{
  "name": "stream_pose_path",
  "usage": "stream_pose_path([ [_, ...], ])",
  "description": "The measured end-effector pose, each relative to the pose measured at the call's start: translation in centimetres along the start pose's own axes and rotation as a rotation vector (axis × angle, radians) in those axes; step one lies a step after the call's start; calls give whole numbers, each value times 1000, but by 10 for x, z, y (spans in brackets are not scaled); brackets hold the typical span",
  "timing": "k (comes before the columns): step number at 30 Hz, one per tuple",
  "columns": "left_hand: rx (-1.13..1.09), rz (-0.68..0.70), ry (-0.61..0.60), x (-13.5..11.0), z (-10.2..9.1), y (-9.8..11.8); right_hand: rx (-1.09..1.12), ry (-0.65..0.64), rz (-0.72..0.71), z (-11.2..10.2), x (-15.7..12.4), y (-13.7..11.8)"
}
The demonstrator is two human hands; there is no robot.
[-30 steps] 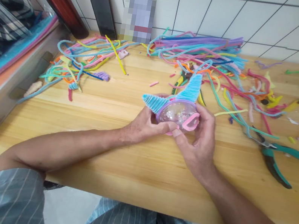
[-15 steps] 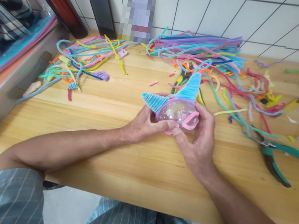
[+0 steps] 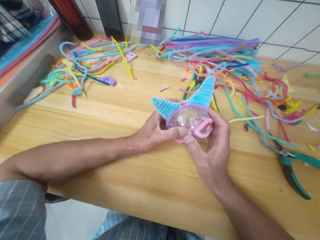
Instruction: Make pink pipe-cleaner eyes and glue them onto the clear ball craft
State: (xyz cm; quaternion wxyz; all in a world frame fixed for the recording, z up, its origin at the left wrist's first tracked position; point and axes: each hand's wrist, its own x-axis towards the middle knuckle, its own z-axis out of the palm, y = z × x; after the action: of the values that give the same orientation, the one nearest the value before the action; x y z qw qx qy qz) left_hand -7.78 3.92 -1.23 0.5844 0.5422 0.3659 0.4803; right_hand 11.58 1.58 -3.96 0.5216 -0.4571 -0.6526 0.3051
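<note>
Both my hands hold a clear plastic ball (image 3: pixel 189 120) with glittery bits inside, just above the wooden table (image 3: pixel 128 164). Two light blue coiled pipe-cleaner cones stick out of it, one to the left (image 3: pixel 162 106) and one upward (image 3: pixel 203 92). A pink pipe-cleaner loop (image 3: pixel 203 128) sits on its right side. My left hand (image 3: pixel 153 133) cups the ball from the left with the thumb pressed on its front. My right hand (image 3: pixel 212 147) wraps it from the right, thumb meeting the left thumb below the ball.
Heaps of coloured pipe cleaners (image 3: pixel 210 54) lie across the back of the table, with another tangle (image 3: pixel 79 69) at the left. Green-handled pliers (image 3: pixel 291 168) lie at the right. A dark phone (image 3: pixel 105 4) leans on the tiled wall. Short offcuts are scattered at the far right.
The ball and both hands have shifted very slightly; the grip is the same.
</note>
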Motion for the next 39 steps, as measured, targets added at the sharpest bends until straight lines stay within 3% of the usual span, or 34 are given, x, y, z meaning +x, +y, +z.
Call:
stream_pose_path([
  [10,-60,95,-98,0,-6,-13,96,4,77,-1,1,1],
  [17,-18,35,-57,-1,-6,-17,158,28,105,-2,2,6],
  [25,-76,176,-138,0,-11,-21,263,61,156,-6,10,7],
  [32,-21,103,-163,0,-13,-29,359,81,232,-9,19,13],
  [39,54,164,-180,1,-17,-35,499,78,349,-10,23,4],
])
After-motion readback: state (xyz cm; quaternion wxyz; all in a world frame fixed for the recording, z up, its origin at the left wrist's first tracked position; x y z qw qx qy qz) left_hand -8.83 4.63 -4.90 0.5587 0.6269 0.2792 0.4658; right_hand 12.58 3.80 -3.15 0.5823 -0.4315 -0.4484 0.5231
